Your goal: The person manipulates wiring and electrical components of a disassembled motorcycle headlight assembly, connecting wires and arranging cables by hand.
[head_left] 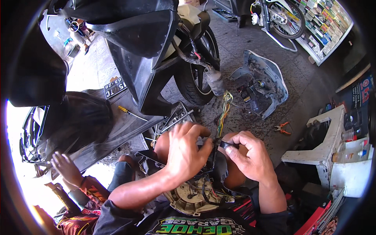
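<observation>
Down at six o'clock, the left hand [187,150] pinches the black wire bundle [213,156], fingers curled tight; the right hand [250,156] grips a small black piece [228,145], maybe tape or a connector, too small to tell. Looks like harness work; next calls for steady tension. Coloured wires [224,111] climb toward twelve, to the scooter [156,58]. Another person's hand [66,168] waits at eight.

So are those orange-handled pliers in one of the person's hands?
No, the pliers lie on the floor, apart from the right hand pinching a black piece.

Glossy black plastic fairing [137,35], rough grey concrete floor [297,78], plastic-sheathed coloured wires [223,113]
</observation>
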The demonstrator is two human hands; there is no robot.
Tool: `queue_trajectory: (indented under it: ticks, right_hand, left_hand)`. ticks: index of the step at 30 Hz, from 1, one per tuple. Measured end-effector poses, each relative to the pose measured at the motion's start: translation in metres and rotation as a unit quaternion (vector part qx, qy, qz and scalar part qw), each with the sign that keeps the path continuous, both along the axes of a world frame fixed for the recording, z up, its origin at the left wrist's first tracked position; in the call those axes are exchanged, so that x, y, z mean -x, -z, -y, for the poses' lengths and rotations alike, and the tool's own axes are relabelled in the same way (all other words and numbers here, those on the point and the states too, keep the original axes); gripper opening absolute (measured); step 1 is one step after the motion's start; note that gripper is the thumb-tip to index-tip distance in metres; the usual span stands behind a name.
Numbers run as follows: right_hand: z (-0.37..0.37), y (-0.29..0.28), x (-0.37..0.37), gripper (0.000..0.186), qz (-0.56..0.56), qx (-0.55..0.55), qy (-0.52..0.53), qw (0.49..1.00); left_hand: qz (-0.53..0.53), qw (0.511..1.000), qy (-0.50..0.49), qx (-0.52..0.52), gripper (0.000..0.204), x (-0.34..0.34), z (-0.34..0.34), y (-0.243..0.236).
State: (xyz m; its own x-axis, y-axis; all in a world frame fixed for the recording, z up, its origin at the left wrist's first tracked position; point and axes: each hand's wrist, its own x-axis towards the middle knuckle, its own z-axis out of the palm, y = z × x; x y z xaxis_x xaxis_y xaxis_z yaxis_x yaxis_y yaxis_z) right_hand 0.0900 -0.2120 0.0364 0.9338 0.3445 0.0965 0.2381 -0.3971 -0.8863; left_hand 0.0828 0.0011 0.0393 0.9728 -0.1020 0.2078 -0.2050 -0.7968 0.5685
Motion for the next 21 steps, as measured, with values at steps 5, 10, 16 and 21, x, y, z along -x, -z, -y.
queue_trajectory:
  ticks: [5,10,16,21]
  right_hand:
    - [0.002,0.003,0.004,0.018,0.014,-0.001,0.004,1.000]
    - [0.003,0.003,0.007,0.017,0.038,-0.024,0.002,0.999]
    - [-0.003,0.014,0.017,0.015,0.074,-0.049,0.033,0.996]
    - [-0.006,0.018,0.002,0.009,0.002,0.000,-0.004,1.000]
  left_hand:
    - [-0.047,0.998,0.029,0.041,0.027,0.020,0.012,-0.022]
    - [-0.231,0.959,-0.008,0.162,0.039,0.020,0.020,-0.020]
    - [-0.332,0.823,-0.070,0.455,0.028,0.031,0.019,-0.012]
    - [-0.273,0.761,-0.050,0.587,0.017,0.048,0.022,-0.006]
